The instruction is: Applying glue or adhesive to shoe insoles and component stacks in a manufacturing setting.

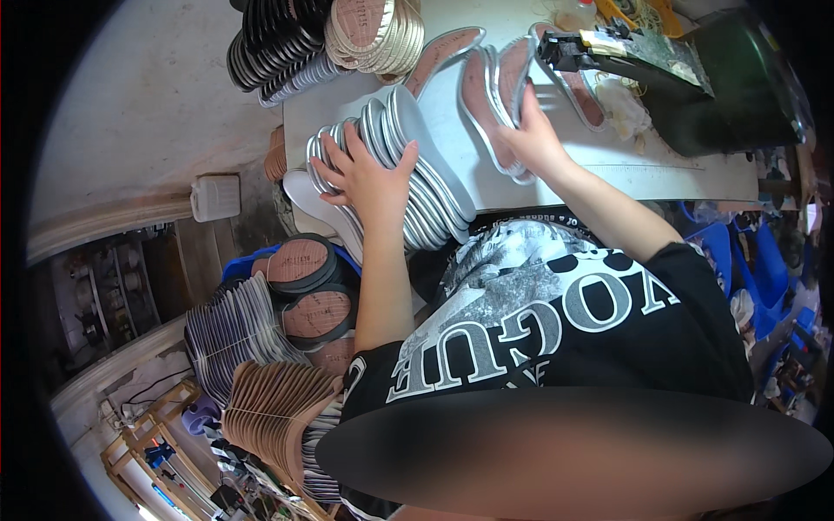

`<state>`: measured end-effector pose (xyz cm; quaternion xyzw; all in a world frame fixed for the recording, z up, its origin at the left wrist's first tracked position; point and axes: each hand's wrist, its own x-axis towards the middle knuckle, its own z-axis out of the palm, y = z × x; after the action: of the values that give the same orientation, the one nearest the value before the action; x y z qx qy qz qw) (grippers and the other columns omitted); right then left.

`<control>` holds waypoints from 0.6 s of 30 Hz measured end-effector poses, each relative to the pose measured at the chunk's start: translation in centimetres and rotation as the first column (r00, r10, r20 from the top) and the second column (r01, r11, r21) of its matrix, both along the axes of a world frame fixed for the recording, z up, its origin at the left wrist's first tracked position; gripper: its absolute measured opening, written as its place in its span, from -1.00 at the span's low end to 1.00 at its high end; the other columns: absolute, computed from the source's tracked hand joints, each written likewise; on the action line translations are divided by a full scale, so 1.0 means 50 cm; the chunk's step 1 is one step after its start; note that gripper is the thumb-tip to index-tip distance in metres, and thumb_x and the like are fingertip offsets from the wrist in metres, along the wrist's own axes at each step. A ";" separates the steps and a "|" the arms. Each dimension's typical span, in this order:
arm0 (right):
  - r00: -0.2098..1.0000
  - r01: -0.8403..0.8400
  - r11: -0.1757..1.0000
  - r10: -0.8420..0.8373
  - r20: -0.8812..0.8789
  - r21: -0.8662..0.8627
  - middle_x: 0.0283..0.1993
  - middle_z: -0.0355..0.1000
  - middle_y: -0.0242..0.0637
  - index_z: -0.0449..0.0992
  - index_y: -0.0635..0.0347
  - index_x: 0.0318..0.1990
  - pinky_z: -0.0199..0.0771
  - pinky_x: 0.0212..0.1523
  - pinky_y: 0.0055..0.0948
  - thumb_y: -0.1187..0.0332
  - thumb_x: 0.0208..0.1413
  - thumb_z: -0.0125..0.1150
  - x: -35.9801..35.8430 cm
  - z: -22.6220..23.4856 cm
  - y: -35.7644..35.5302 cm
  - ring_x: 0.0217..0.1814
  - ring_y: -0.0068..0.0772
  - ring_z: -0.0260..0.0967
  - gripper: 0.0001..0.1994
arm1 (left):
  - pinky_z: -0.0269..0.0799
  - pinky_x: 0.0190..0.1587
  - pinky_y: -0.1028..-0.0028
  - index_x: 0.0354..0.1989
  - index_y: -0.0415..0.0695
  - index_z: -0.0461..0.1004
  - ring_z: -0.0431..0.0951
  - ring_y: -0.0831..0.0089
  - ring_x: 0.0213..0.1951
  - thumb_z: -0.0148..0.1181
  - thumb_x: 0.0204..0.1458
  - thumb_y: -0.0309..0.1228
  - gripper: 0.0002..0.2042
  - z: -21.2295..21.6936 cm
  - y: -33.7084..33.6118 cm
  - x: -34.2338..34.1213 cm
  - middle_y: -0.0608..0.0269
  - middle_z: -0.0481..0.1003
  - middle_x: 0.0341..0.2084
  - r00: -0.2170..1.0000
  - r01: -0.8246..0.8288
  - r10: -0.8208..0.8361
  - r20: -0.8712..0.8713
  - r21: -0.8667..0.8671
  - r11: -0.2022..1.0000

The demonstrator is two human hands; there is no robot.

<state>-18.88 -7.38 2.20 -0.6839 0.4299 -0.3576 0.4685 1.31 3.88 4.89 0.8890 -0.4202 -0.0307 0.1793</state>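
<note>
My left hand [369, 174] lies spread on a slanted stack of silver-edged shoe insoles [417, 165] at the near left of the white worktable [660, 169], fingers apart, pressing on the top ones. My right hand [534, 139] reaches further in and grips the edge of a small group of insoles [486, 95] with brown faces and silver rims, lying fanned on the table. A dark green machine [712, 78] stands just right of that hand.
More insole stacks, black [274, 43] and tan [378, 35], sit at the table's far left. Below the table are bundled insoles [234, 330], brown ones [278, 408], and round stacks [304, 265] in a blue bin. Blue crates [756, 269] stand at right.
</note>
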 end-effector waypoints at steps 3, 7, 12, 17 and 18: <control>0.992 -0.119 0.892 0.121 0.023 0.436 0.25 0.19 0.28 -0.31 0.44 0.39 0.39 0.13 -0.24 0.33 -0.05 0.22 -0.036 0.033 0.069 0.18 0.11 0.31 -0.04 | -0.39 0.16 -0.49 0.36 -0.07 0.05 -0.35 -0.24 0.38 0.34 -0.24 0.15 -0.01 -0.001 -0.002 -0.005 -0.11 -0.16 0.38 1.000 -0.012 0.012 0.025 -0.004 1.000; 0.743 -0.604 0.797 0.573 -0.345 0.022 0.40 -0.07 0.25 -0.18 0.43 0.38 0.02 0.37 -0.18 0.20 0.07 0.26 0.009 0.034 0.110 0.41 0.20 -0.06 -0.11 | -0.40 0.23 -0.37 0.35 -0.09 0.06 -0.31 -0.18 0.39 0.29 -0.15 0.16 -0.06 0.004 -0.004 -0.017 -0.09 -0.12 0.38 0.985 0.150 -0.125 0.122 -0.223 0.963; 0.913 -0.352 0.914 0.383 -0.142 0.199 -0.12 0.54 -0.05 0.56 0.35 -0.14 0.41 0.06 -0.25 0.38 0.13 -0.14 0.040 -0.001 0.012 -0.04 -0.22 0.48 -0.66 | -0.38 0.33 -0.08 0.09 0.07 0.47 0.08 0.21 0.35 0.13 0.05 -0.02 -0.55 0.003 -0.009 -0.028 0.26 0.18 0.32 0.670 0.724 -0.703 0.238 0.003 0.690; 0.943 0.082 0.906 -0.205 0.263 0.414 -0.14 0.47 -0.23 0.51 0.34 -0.16 0.50 -0.26 -0.55 0.33 0.18 0.06 0.120 -0.043 -0.086 -0.27 -0.54 0.45 -0.76 | -0.34 0.32 -0.04 -0.10 0.05 0.57 0.11 0.25 0.33 0.22 -0.01 -0.04 -0.63 -0.004 -0.012 -0.033 0.26 0.25 0.27 0.731 0.676 -0.646 0.221 -0.100 0.730; 0.927 0.098 0.907 -0.233 0.294 0.408 -0.14 0.47 -0.23 0.51 0.34 -0.16 0.50 -0.26 -0.55 0.33 0.18 0.06 0.138 -0.049 -0.103 -0.27 -0.54 0.45 -0.76 | -0.35 0.32 -0.04 -0.11 0.04 0.57 0.10 0.25 0.33 0.22 -0.01 -0.04 -0.64 -0.004 -0.012 -0.033 0.26 0.25 0.27 0.736 0.670 -0.641 0.217 -0.106 0.734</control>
<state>-12.00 -12.53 -0.26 -0.4674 0.4630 -0.4159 0.6279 -0.37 3.30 4.70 0.6627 -0.7216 0.0194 0.1994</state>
